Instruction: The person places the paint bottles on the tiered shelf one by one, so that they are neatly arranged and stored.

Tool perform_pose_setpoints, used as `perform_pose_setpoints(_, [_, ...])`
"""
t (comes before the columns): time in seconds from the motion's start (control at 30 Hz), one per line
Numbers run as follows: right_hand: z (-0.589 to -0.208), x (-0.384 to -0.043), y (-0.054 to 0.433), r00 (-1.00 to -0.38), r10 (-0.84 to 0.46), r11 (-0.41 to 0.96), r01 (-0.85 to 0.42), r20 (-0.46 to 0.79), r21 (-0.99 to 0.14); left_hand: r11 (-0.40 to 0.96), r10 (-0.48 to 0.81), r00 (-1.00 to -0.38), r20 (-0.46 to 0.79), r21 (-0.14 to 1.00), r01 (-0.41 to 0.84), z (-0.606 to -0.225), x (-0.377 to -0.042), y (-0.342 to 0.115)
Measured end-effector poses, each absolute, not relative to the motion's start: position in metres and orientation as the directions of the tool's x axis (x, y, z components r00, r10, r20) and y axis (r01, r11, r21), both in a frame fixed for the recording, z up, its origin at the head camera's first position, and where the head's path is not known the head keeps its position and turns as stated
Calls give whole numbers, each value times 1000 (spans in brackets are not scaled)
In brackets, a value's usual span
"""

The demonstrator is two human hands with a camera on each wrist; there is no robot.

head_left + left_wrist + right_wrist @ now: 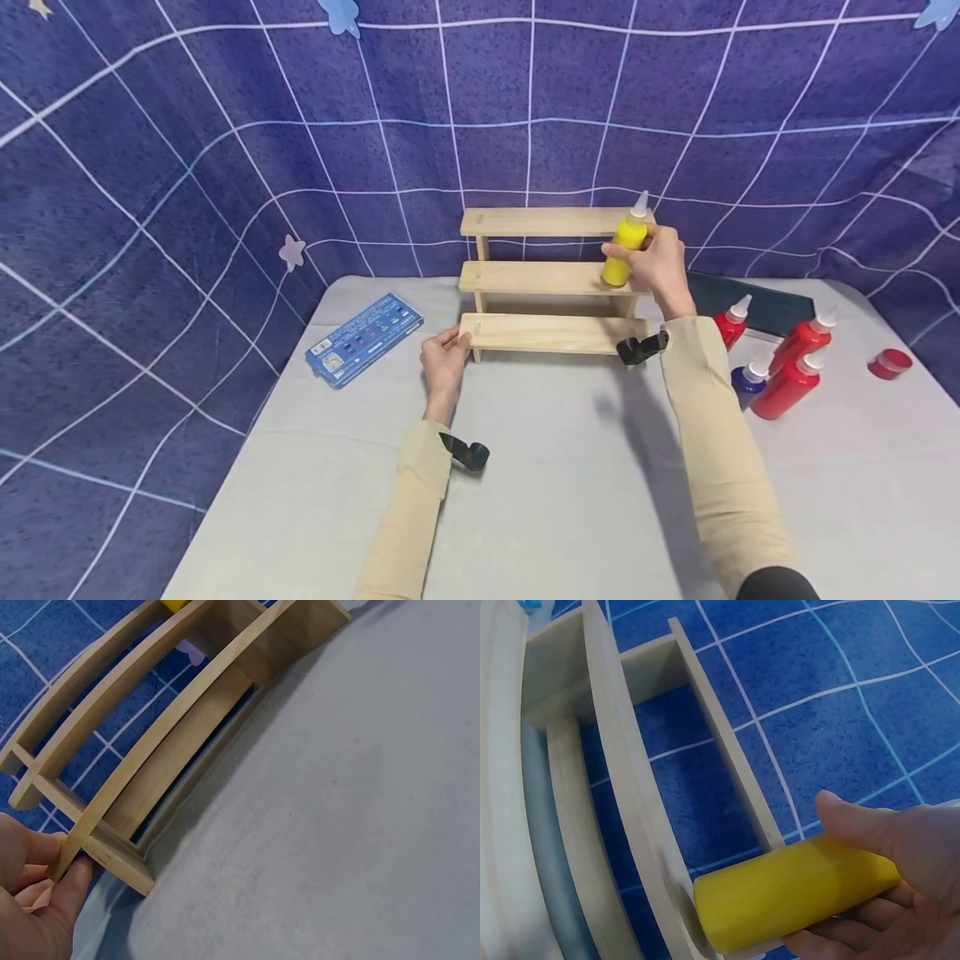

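Observation:
A three-tier wooden shelf (pixel 551 333) stands at the back of the table. My left hand (pixel 444 360) pinches the left end of its lowest board; in the left wrist view, thumb and fingers of the hand (pixel 37 892) lie above and below that board end. With my right hand (pixel 660 262) I grip a yellow paint bottle (pixel 624 242) with a white nozzle, slightly tilted, by the right end of the middle board. The bottle's base (pixel 727 915) is close to a board in the right wrist view; whether they touch I cannot tell.
Right of the shelf stand several red bottles (pixel 786 387) and a blue bottle (pixel 748 382), partly behind the right sleeve. A dark flat panel (pixel 757 304) lies behind them. A small red container (pixel 890 364) sits far right, a blue printed box (pixel 363 340) at left. A blue curtain hangs behind.

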State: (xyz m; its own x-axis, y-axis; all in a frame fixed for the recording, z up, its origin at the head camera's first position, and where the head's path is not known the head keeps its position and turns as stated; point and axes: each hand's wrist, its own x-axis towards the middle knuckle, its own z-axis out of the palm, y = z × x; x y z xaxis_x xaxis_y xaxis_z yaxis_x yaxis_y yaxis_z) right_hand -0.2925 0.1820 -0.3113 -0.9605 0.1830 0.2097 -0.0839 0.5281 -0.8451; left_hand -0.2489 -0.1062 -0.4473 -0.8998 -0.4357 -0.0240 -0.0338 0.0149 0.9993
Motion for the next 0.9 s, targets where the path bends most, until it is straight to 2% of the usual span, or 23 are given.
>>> perform_pose_setpoints(0.23, [-313,-293,187,-967,160,571,-75,201,-818,29,-428,-904,-7,999,-21,-448,-247,-101])
perform_pose_setpoints(0.67, [-318,-293,192,-975,144,551,-63,169,-832,27,-420,-908,-9,999,-23,-449,-251,-97])
perform_pose_setpoints(0.9, [-305,-280,190,-984,119,492,-57,132,-869,10,-433,-901,-21,1000,-28,-449,-250,-105])
